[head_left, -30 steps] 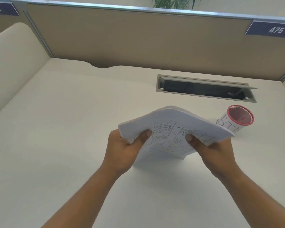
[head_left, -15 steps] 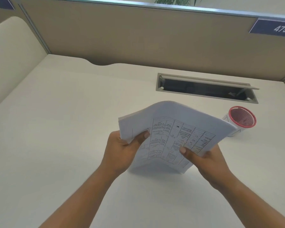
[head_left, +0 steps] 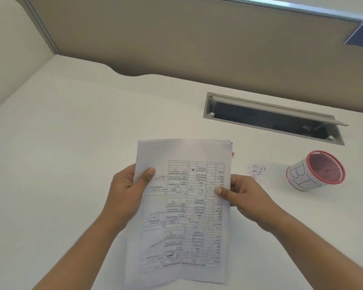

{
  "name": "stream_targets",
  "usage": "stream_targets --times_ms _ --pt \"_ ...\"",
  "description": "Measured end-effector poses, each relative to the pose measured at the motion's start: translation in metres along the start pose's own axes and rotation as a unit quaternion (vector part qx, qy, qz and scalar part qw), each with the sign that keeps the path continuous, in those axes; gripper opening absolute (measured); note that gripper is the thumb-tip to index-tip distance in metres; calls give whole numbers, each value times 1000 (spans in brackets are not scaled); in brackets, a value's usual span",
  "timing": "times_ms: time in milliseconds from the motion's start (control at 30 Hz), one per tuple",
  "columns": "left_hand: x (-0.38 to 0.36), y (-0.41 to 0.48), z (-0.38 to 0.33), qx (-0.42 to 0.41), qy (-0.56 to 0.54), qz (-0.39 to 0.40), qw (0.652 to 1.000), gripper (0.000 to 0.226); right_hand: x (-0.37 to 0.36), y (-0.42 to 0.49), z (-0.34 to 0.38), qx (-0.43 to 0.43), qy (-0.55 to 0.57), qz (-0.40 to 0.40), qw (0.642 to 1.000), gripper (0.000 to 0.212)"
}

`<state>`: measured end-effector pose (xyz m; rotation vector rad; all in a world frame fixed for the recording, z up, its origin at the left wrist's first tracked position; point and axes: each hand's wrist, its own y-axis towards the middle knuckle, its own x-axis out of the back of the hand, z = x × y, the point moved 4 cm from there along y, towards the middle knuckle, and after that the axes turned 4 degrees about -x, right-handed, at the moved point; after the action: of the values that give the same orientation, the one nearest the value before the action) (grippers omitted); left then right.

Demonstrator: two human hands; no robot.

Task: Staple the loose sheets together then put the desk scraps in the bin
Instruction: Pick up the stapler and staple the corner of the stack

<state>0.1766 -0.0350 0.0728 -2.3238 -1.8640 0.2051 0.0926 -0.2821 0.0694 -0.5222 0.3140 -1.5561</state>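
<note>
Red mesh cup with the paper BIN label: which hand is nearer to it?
Right. The right hand pinches the stack of printed sheets on the side facing the red mesh cup; the left hand grips the stack's opposite edge, farther away.

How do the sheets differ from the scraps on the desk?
The sheets are large whole pages; the scraps are tiny bits in a small pile. The sheets are held by the left hand and right hand, while the scraps lie untouched on the desk. The sheets show printed tables; the scraps show only dark specks. Both look like pale paper.
</note>
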Motion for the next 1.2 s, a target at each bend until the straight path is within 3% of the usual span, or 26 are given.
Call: stream_targets --times_ms 67,133,233,333,400,600,733,867,933,1067,1200 --pt "4 6 9 -3 5 -21 1000 21 10 20 -4 -14 -23 -20 999 21" --pt "6 11 14 -6 -4 -30 1000 24 30 44 -4 -7 -55 -117 992 22" --pt "8 22 26 3 -14 -47 999 21 63 81 5 32 -232 -250 940 27" --pt "6 31 32 13 -15 -46 999 17 79 112 8 27 -399 -237 885 53" --pt "7 35 36 18 -18 -48 998 16 82 125 4 10 -457 -211 864 58" --pt "11 47 46 41 8 -43 998 12 78 134 12 22 -480 -221 849 33" --pt "19 59 52 54 41 -53 996 23 78 129 16 22 -400 -252 881 25" --pt "26 72 59 64 92 -6 994 82 81 119 17 37 -249 -298 921 23" --pt "30 80 60 69 120 15 990 102 80 116 16 43 -153 -284 946 25" --pt "32 96 55 70 143 51 986 86 73 107 18 66 -6 -227 972 26" --pt "31 108 52 55 191 59 978 65 48 98 16 76 162 -156 971 33"
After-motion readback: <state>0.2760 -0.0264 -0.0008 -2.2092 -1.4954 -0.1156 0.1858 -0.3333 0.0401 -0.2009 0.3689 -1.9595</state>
